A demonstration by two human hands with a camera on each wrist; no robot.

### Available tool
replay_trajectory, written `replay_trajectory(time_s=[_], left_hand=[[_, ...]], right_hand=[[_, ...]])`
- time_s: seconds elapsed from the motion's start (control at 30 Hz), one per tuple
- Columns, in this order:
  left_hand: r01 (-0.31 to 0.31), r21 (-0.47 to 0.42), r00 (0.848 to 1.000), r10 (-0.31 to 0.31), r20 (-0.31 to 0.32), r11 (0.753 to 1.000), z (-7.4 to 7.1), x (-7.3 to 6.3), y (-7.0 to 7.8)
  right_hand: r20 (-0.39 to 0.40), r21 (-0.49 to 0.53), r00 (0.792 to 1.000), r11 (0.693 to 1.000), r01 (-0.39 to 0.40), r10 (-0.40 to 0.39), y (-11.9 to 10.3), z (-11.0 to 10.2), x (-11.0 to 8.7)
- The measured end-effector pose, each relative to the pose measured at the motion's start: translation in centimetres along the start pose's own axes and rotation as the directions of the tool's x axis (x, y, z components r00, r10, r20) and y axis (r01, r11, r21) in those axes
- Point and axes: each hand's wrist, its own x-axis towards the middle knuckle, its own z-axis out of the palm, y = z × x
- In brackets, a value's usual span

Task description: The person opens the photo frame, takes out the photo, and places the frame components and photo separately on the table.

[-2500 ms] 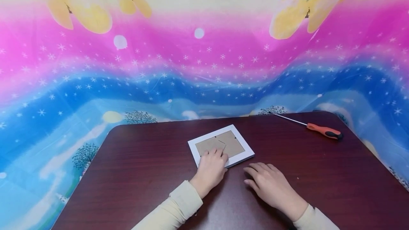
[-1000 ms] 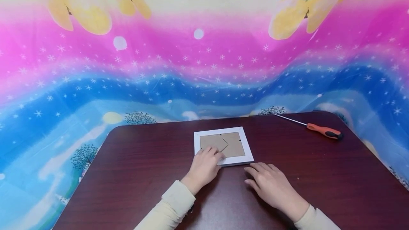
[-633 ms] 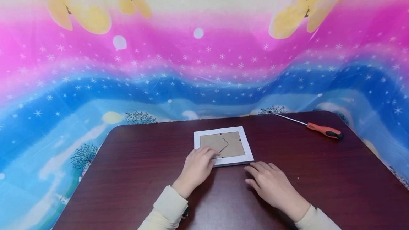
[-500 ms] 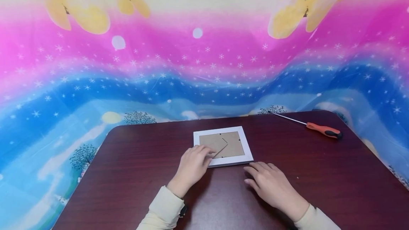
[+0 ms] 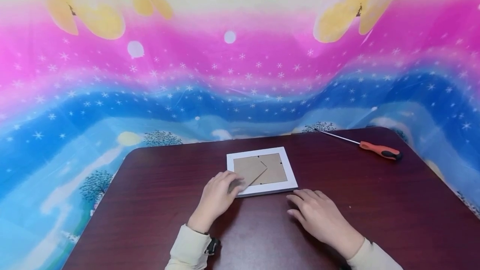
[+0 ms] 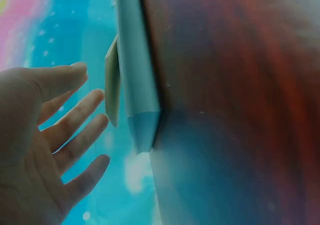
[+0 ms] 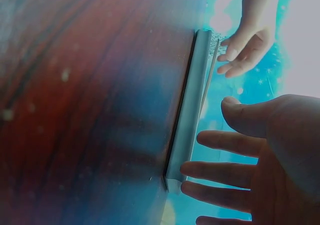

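A white picture frame [image 5: 288,170] lies face down on the dark red table, its brown backing board [image 5: 276,172] upward. A brown stand flap [image 5: 252,174] on the backing is tilted slightly up; the left wrist view shows this flap [image 6: 113,87] leaning out from the frame's edge [image 6: 136,60]. My left hand [image 5: 215,197] hovers at the frame's near left corner, fingers loosely bent beside the flap, holding nothing. In the left wrist view a small gap seems to separate fingertips and flap. My right hand [image 5: 324,220] rests near the frame's near right corner, fingers relaxed; contact is unclear.
An orange and black handled screwdriver [image 5: 378,150] lies at the table's far right, its shaft pointing to the back edge. Behind the table [image 5: 168,191] hangs a colourful printed cloth [image 5: 232,66].
The frame was turned clockwise and now sits straighter. Since then my left hand has drawn back to the left, uncovering more of the flap. My right hand has stayed put.
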Motion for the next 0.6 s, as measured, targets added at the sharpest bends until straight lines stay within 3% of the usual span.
replay_trajectory(time_s=[0.27, 0.6], left_hand=[[0.057, -0.061, 0.997, -0.053, 0.057, 0.997, 0.0, 0.9, -0.5], [0.135, 0.051, 0.985, -0.139, 0.105, 0.990, -1.0, 0.3, -0.2]], right_hand=[[-0.021, -0.004, 1.000, 1.000, -0.006, 0.006, 0.5, -0.2, -0.1], [-0.061, 0.001, 0.998, 1.000, 0.014, -0.014, 1.2, -0.9, 0.2]])
